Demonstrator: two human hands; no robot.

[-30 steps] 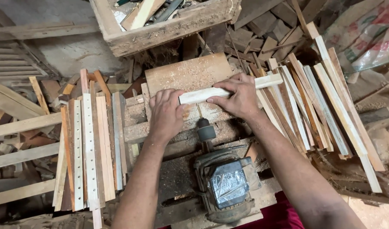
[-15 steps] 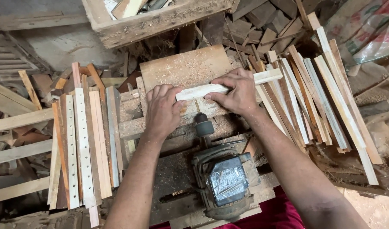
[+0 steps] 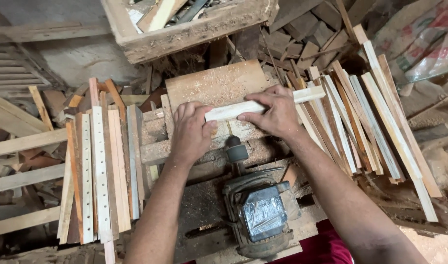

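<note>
A pale slat (image 3: 255, 105) is held flat on the dusty worktop (image 3: 214, 85) by both hands: left hand (image 3: 190, 132) pressing its end, right hand (image 3: 275, 113) gripping mid-length. Drilled slats (image 3: 99, 161) are stacked at the left edge, undrilled ones (image 3: 375, 117) at the right.

Your left hand (image 3: 190, 131) and right hand (image 3: 275, 115) press a wood strip (image 3: 263, 104) across the sawdust-strewn desk (image 3: 216, 85), with the strip's far end poking out to the right. The electric motor (image 3: 260, 217) sits nearest you, its shaft (image 3: 236, 150) just below the strip. Drilled slats (image 3: 100, 171) lie at your left (side by side), loose slats (image 3: 375, 122) fan out at your right, and a wooden crate (image 3: 194, 27) sits beyond the desk.
</note>
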